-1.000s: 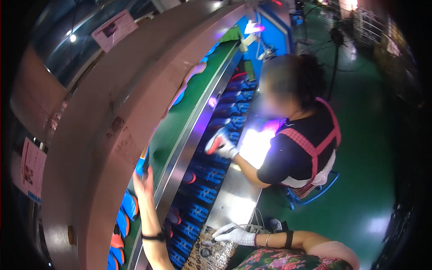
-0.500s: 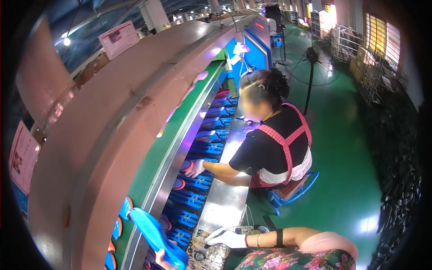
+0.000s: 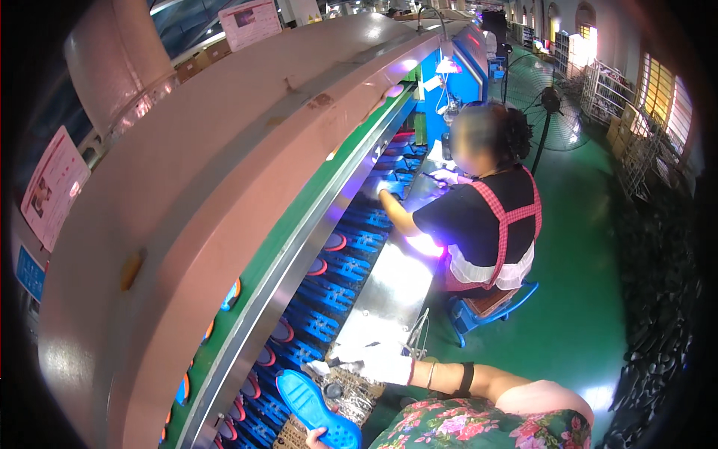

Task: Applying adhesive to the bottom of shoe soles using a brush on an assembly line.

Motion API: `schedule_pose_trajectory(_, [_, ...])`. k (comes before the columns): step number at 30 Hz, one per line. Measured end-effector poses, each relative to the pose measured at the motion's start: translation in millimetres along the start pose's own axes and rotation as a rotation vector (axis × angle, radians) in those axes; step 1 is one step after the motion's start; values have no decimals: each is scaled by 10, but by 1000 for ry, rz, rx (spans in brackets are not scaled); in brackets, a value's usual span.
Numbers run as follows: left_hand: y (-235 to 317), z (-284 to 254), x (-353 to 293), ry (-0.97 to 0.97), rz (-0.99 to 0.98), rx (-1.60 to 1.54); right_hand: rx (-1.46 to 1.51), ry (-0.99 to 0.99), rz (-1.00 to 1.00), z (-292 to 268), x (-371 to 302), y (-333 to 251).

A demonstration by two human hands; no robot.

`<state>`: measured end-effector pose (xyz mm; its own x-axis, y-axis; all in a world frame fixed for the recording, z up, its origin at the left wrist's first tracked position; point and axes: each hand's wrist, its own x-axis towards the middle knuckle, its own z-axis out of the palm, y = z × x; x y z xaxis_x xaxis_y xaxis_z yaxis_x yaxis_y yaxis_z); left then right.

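Note:
A blue shoe sole (image 3: 313,404) is in my left hand (image 3: 318,438), which shows only as bare fingers curled on its edge at the lower border. The sole tilts over the near end of the worktable, its inner side facing up. My right hand (image 3: 385,365), in a white glove, lies to the right of the sole, above the metal table. Its fingers are closed; a small pale tip (image 3: 320,367) sticks out ahead of them, too blurred to name. Beneath sits a small dark round container (image 3: 333,391) on a stained, patterned surface (image 3: 357,396).
Blue conveyor racks (image 3: 329,292) carry several soles with red rims. Further left runs a green belt (image 3: 258,288) under a large curved machine hood (image 3: 202,165). A co-worker (image 3: 486,217) sits ahead on a blue-framed stool (image 3: 471,310). A standing fan (image 3: 551,99) is beyond.
The sole in my left hand has come down and right, away from the belt toward my right hand. My right hand has risen slightly. My view has shifted; the co-worker's arm reaches farther ahead.

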<state>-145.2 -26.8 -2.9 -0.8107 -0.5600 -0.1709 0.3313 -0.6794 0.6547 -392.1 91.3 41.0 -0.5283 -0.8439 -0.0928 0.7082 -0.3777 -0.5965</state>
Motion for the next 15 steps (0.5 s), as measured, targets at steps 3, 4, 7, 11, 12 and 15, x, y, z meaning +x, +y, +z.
schedule_pose_trajectory(3, [-25,-7,28,-30,7,-67,59,-7,28,238,24,-11])
schedule_pose_trajectory(4, [-26,-11,26,-33,15,-99,79,-23,25,295,31,15])
schedule_pose_trajectory(7, [-81,-154,304,-64,-34,-287,-38,-88,71,549,-4,-146])
schedule_pose_trajectory(11, [-74,313,433,53,-39,-264,-447,-188,-48,760,-94,-139])
schedule_pose_trajectory(12, [-91,314,466,117,-14,-305,-550,-193,-62,831,-124,-201])
schedule_pose_trajectory(15, [56,699,475,192,46,-262,-426,-249,-107,1008,-110,-372])
